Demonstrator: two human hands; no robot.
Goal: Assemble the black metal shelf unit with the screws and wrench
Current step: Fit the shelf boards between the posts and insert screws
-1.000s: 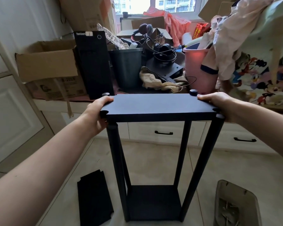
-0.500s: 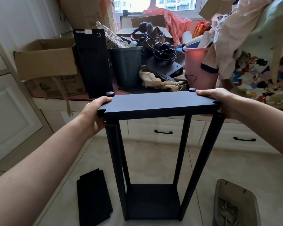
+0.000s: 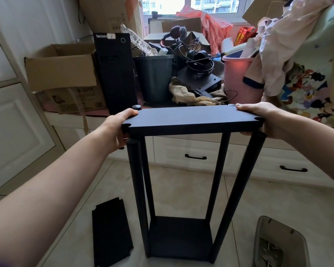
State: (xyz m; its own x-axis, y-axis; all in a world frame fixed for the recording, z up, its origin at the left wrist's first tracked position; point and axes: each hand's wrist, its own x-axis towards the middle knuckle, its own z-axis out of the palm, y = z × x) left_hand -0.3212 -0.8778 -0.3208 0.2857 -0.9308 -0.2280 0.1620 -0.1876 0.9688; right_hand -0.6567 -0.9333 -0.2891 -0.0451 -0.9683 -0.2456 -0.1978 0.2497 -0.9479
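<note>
On pale tiled floor (image 3: 181, 187): black metal shelf unit (image 3: 183, 170) upright, four round posts, bottom panel fitted. Flat black top panel (image 3: 191, 118) held level over posts (near corners unseated). Left hand (image 3: 118, 130) grips left edge, right hand (image 3: 262, 118) grips right edge. Spare black panel (image 3: 111, 232) flat at left; grey tray (image 3: 278, 245) at right.

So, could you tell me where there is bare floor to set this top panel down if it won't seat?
Bare tile shows right of the shelf frame, between its right posts, the grey tray and the cabinet drawers. A narrower strip lies left of the frame, beyond the spare black panel. The counter behind is piled high. Both the left hand and right hand grip the top panel.
</note>
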